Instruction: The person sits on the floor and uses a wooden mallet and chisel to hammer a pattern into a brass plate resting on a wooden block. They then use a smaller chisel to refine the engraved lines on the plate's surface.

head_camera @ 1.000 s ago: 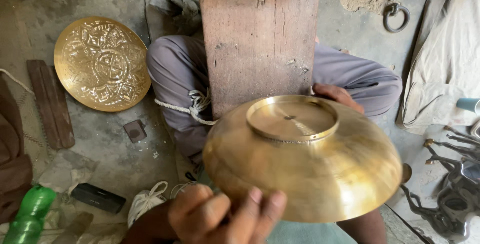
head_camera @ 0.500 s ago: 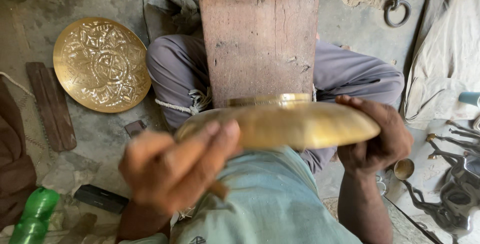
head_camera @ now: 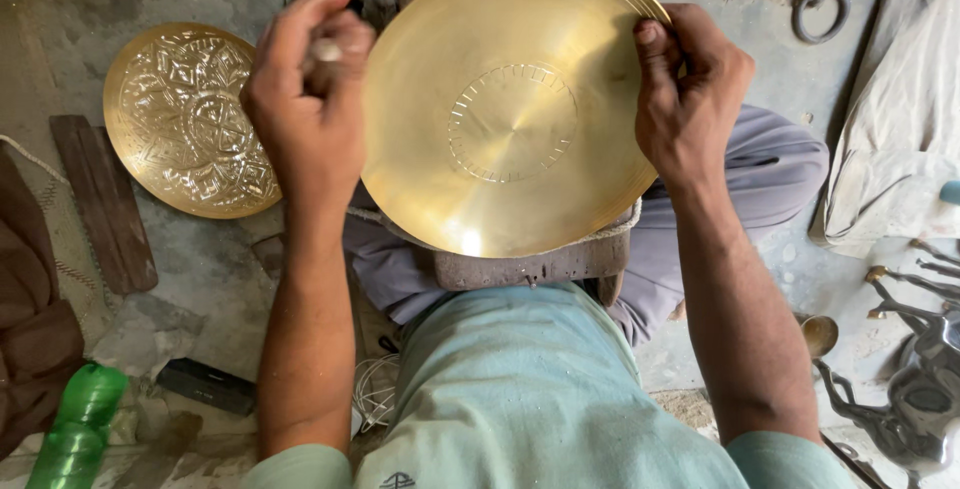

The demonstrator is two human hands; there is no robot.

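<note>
A round brass plate (head_camera: 510,109), smooth and shiny with a faint notched circle at its centre, is held over the wooden block (head_camera: 530,267). Its right rim is pinched by the right hand (head_camera: 690,99); the left hand (head_camera: 305,89) is closed around a small tool at its left edge.

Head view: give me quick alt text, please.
Both hands grip a plain brass plate by its rim, left hand and right hand, over a wooden block. An engraved brass plate lies on the floor beside it.
</note>
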